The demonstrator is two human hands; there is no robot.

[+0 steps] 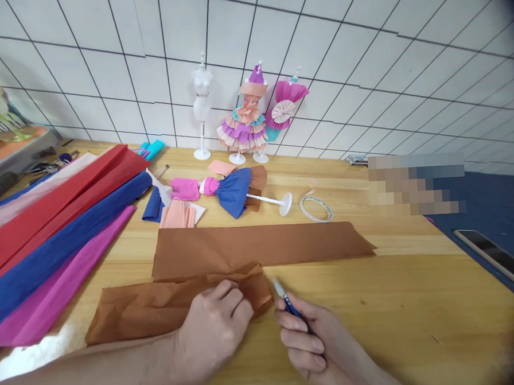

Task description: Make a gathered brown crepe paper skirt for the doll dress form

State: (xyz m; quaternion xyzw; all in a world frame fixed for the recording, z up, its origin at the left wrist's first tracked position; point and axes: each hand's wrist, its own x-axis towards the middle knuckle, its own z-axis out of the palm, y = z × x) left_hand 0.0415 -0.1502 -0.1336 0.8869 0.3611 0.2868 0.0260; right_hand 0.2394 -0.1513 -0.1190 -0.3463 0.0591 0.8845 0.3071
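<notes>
My left hand (pixel 214 327) rests with curled fingers on the right end of a loose brown crepe paper strip (pixel 159 307) near the table's front edge. My right hand (pixel 310 342) is closed around small blue-handled scissors (pixel 285 297), their tips pointing at the strip's right edge. A larger brown crepe sheet (pixel 260 245) lies flat just behind the strip.
Rolls of red, blue and magenta crepe paper (pixel 56 237) lie at the left. A doll form in a blue and brown paper dress (pixel 235 191) lies behind, beside a tape ring (pixel 316 208). Dressed and bare mannequins (pixel 247 121) stand by the tiled wall. A phone (pixel 497 257) lies at right.
</notes>
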